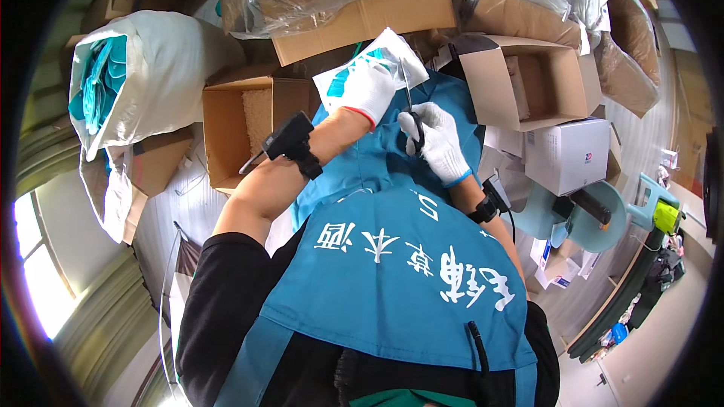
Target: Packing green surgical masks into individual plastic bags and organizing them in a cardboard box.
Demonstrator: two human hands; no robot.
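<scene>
Left hand (368,90): fingers pinching packet (398,44) above apron (354,154). Right hand (440,139): fingers closed on scissors (419,136), blades at packet's right side. Far box (369,26) just beyond; left box (290,94), right box (486,79) flank; sack (173,79) further left.

The red-cuffed, white-knit-gloved left hand (368,93) grips a white-and-teal packet (391,47) while the blue-cuffed, white-knit-gloved right hand (437,139) holds black-handled metal scissors (409,96), blades at the packet's right part, above a blue cloth apron (392,283) amid open brown cardboard boxes (486,79).
</scene>
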